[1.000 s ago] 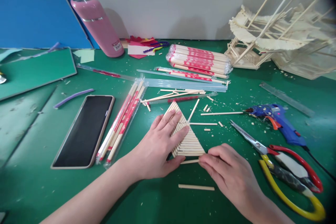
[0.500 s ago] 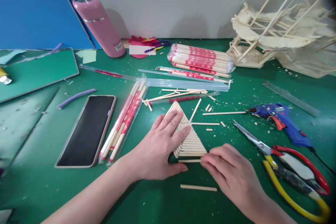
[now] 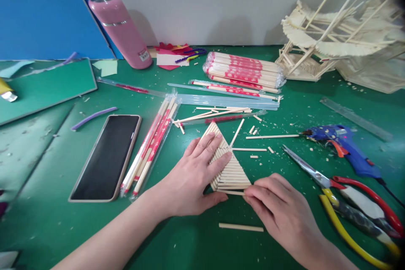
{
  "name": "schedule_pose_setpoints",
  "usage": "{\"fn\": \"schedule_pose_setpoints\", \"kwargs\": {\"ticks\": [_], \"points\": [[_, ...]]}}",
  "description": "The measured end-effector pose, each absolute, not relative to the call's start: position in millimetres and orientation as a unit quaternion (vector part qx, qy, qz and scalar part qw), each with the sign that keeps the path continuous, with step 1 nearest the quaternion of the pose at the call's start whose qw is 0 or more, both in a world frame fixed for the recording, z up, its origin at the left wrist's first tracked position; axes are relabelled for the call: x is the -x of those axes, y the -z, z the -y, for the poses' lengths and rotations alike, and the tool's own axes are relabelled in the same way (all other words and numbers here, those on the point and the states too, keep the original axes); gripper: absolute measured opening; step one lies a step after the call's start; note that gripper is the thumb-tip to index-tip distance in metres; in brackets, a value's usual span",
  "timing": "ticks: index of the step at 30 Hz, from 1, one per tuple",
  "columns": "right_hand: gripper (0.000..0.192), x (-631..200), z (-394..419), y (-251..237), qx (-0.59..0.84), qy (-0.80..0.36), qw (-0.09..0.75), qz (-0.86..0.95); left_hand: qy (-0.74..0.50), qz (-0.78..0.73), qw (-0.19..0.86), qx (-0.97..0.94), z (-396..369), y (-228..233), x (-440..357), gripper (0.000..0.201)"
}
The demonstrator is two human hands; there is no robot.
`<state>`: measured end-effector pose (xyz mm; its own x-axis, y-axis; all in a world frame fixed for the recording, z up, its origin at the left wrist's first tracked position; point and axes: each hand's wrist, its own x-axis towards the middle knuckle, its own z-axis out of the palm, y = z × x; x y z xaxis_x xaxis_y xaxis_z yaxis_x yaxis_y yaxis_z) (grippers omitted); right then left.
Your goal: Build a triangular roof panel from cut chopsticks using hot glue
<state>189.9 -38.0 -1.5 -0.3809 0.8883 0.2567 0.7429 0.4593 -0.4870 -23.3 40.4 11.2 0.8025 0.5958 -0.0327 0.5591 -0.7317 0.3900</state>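
My left hand (image 3: 198, 173) lies flat with its fingers spread over a panel of wooden sticks (image 3: 232, 173), pressing on its left part. The panel has rows of thin sticks laid side by side, and two bare sticks jut out from its upper right. Between thumb and fingers, my right hand (image 3: 275, 206) pinches the right end of a short wooden stick (image 3: 230, 192). This stick lies along the panel's near edge, its left end close to my left thumb. A loose cut stick (image 3: 241, 227) rests on the table closer to me.
To the right lie a blue glue gun (image 3: 348, 143), long-nosed pliers (image 3: 316, 175) with red and yellow handles around them, and a clear ruler (image 3: 356, 119). Wrapped chopsticks (image 3: 152, 147) and a phone (image 3: 106, 158) are at left. Behind stand a pink bottle (image 3: 122, 31) and a stick model (image 3: 335, 38).
The short stick in my right hand has moved up toward the panel's near edge, closing the gap at its left end. My left hand stays on the panel. The view has shifted slightly.
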Motion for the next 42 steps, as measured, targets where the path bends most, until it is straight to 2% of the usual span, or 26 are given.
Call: {"fn": "schedule_pose_setpoints", "kwargs": {"ticks": [19,21,25,33,42], "points": [[0.006,-192.5,37.5,1.6,0.527,-0.164,0.262,0.792,-0.047,-0.304,0.172,-0.936,-39.2,-9.3,23.1,0.066],[0.012,-195.7,37.4,0.6,0.542,-0.166,0.262,0.781,-0.047,-0.301,0.169,-0.937,-39.6,-8.7,23.5,0.066],[0.018,-203.0,37.5,-0.7,0.558,-0.161,0.247,0.776,-0.045,-0.299,0.164,-0.939,-39.7,-8.7,24.4,0.063],[0.006,-204.3,34.7,-4.8,0.568,-0.196,0.208,0.772,-0.060,-0.301,0.169,-0.937,-40.6,-9.8,22.5,0.063],[0.010,-203.3,29.0,-12.8,0.564,-0.229,0.160,0.777,-0.063,-0.303,0.180,-0.934,-40.9,-10.0,22.5,0.063]]}}
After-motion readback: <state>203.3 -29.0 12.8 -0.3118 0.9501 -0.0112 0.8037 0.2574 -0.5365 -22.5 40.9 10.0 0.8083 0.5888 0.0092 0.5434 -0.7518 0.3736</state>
